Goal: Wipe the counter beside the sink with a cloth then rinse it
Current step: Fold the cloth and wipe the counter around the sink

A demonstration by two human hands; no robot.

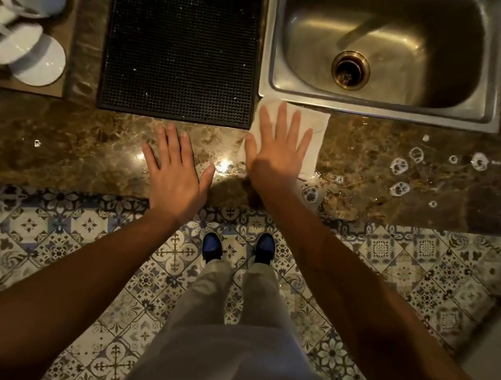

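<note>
Two flat palms: the right hand (pixel 278 150) presses the cloth (pixel 317 129) to mop suds, the left hand (pixel 175 173) seemingly braces on the counter (pixel 67 145).

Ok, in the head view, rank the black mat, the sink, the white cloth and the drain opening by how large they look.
1. sink and black mat: look alike, and both are cut off at the top edge, so unranked
2. white cloth, partly under the right hand
3. drain opening
</note>
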